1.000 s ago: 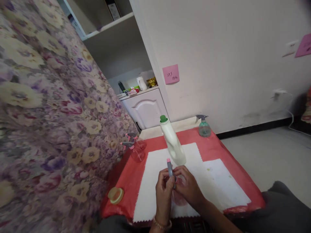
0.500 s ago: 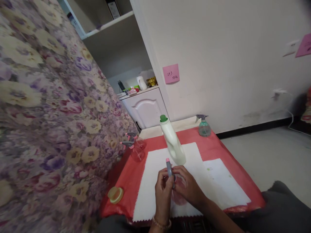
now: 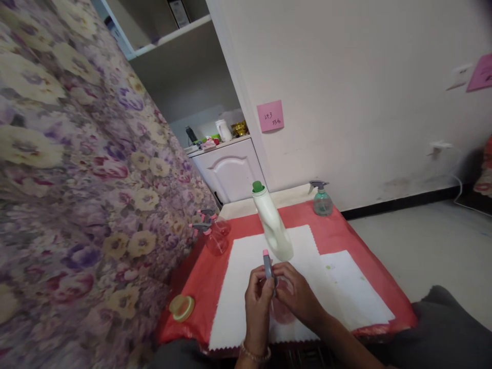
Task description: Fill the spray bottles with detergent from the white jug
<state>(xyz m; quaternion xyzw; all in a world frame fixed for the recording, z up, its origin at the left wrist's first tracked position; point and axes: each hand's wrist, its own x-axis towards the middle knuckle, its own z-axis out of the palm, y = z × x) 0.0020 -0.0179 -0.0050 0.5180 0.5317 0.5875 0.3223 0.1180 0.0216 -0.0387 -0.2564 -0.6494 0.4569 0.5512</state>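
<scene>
Near the table's front edge, both hands close around the top of a pink transparent spray bottle (image 3: 282, 311). My left hand (image 3: 258, 294) grips its grey trigger head, whose pink nozzle tip points up and away from me. Fingers of my right hand (image 3: 298, 294) are closed about the neck and collar, partly hiding the join between head and bottle. Just beyond the hands stands a tall pale green jug-like bottle (image 3: 273, 225) with a handle. A green piece (image 3: 257, 187) sits in its mouth. At the left front lies a yellowish round cap (image 3: 182, 307).
Two more pink spray bottles (image 3: 217, 241) stand at the table's left side. A green spray bottle (image 3: 323, 202) is at the back right. White cloths (image 3: 230, 307) cover part of the red tablecloth (image 3: 369, 261). A floral curtain (image 3: 96, 205) hangs along the left.
The view has shifted very slightly. Both hands hold nearly the same pose on the spray bottle, and the other objects stay in place.
</scene>
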